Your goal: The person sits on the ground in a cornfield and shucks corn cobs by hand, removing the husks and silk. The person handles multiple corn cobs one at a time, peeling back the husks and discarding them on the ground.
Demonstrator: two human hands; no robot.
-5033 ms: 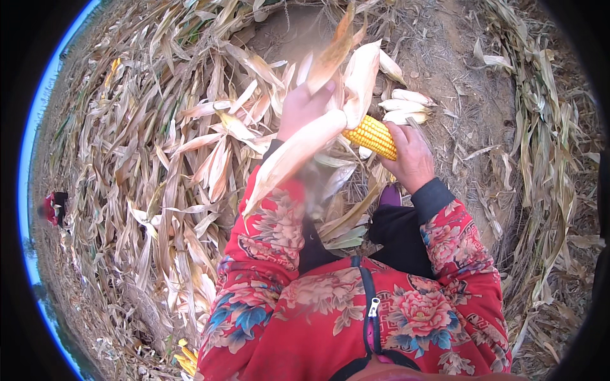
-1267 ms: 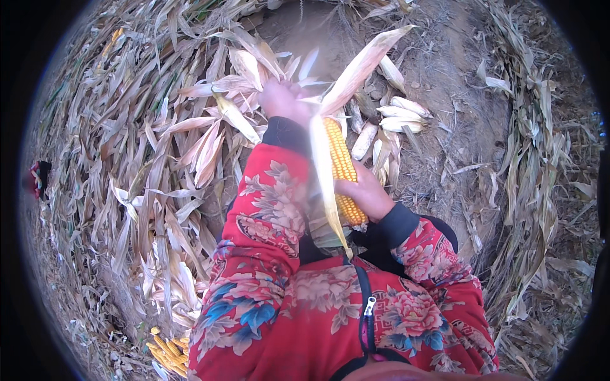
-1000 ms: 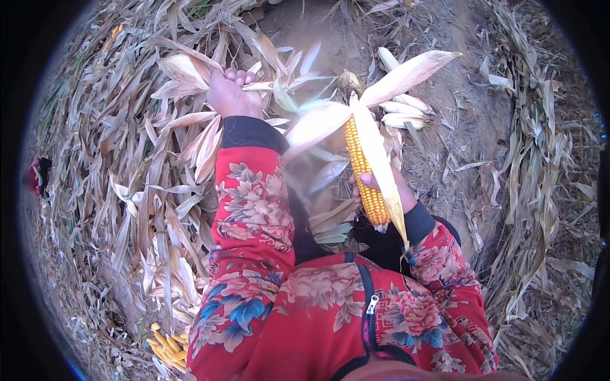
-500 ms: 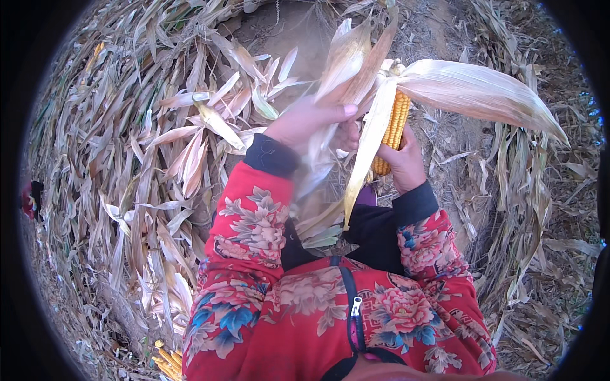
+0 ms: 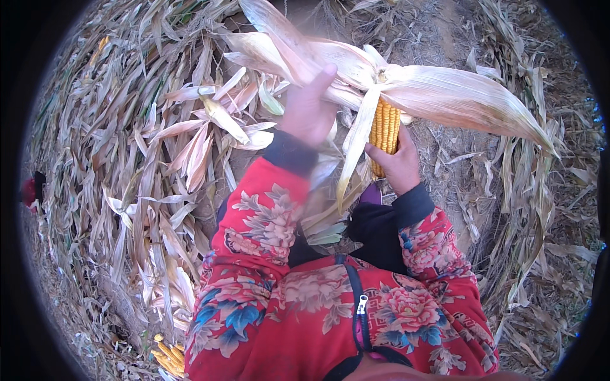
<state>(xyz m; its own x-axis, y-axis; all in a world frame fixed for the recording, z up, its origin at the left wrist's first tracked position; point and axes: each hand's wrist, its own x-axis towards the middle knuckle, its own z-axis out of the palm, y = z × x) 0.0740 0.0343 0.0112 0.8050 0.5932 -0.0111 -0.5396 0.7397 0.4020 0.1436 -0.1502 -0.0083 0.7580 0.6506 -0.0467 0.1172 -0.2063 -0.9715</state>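
Observation:
An ear of corn [image 5: 384, 130] with bare yellow kernels stands upright before me, tip toward my body. My right hand [image 5: 400, 164] is closed around its lower part, thumb across the kernels. Pale dry husk leaves [image 5: 470, 95] spread from its stem end: a wide one to the right, a narrow one hanging down in front, others to the upper left. My left hand [image 5: 309, 111] is blurred, its thumb lying over the upper-left husk leaves [image 5: 289, 54]; its other fingers are mostly hidden, and it appears closed on that husk.
Dry stalks and leaves [image 5: 127, 190] lie thickly on the left, more stalks [image 5: 534, 190] on the right. An emptied husk [image 5: 219, 117] lies left of my left hand. Several yellow ears [image 5: 169, 359] are at the lower left. Bare soil [image 5: 445, 32] shows ahead.
The husk leaves on the left have swung farther to the upper left, along with my left hand's grip. The ear has shifted slightly left and lower in my right hand.

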